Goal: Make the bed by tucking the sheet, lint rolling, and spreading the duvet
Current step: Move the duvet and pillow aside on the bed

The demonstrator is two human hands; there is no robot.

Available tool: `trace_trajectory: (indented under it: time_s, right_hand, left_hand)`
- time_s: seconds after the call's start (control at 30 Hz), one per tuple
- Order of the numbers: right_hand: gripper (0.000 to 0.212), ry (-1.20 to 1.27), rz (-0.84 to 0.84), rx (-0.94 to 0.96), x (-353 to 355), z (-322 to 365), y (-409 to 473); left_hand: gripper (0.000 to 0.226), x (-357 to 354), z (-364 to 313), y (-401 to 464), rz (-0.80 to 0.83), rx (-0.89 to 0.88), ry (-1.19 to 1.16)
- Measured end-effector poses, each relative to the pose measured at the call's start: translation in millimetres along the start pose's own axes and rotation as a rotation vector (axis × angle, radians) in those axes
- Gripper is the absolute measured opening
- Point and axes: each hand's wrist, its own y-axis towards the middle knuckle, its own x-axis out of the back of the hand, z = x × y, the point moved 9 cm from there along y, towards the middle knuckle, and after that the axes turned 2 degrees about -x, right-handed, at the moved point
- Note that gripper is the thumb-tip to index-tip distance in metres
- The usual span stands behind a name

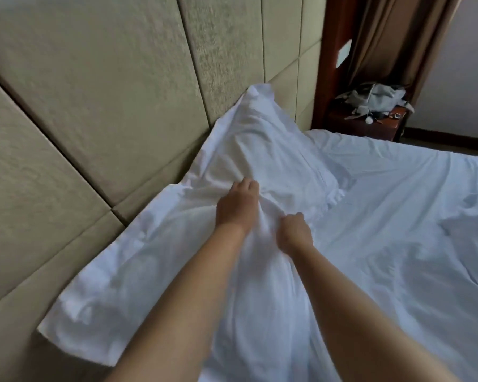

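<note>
Both hands at frame centre on the white duvet point(260, 285). Left hand point(236, 206) fingers curled, bunching fabric; right hand point(293, 234) fisted on a fold. Duvet runs 7 to 1 o'clock along the padded headboard point(94, 106), pillow point(265, 139) at 12. Risk: uneven pull skews the duvet or drags the pillow.

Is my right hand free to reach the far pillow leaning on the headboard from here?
Probably not yet. The right hand is gripping bunched white bedding, as is the left hand. The pillow lies just beyond with nothing between, so letting go should open the way.
</note>
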Motion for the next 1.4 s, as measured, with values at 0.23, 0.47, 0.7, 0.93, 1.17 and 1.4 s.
trace_trajectory:
  time_s: [0.23,0.47,0.7,0.93,1.17,1.4]
  right_hand:
    - [0.049,0.027,0.365,-0.071,-118.8,-34.3,18.8]
    - [0.058,0.265,-0.066,-0.076,-112.6,-12.7,32.5]
    - [0.071,-0.059,0.137,0.096,-155.6,-0.9,55.7]
    - [0.065,0.012,-0.109,0.022,-165.8,-21.9,48.3]
    - [0.069,-0.057,0.176,0.089,-185.4,-22.6,94.5]
    - [0.059,-0.074,0.24,0.152,-199.8,-56.5,33.9]
  left_hand:
    - [0.036,-118.6,97.5,-45.0,0.436,0.374,0.036]
    - [0.056,-163.1,114.6,-73.6,0.584,0.377,0.026]
    - [0.057,-191.4,119.8,-90.6,0.438,0.292,0.225]
    - [0.057,-193.3,115.0,-93.2,0.151,0.171,0.267]
    - [0.057,-227.7,125.4,-89.6,0.333,0.24,0.356]
    - [0.055,-226.6,103.0,-117.6,0.423,0.232,0.309]
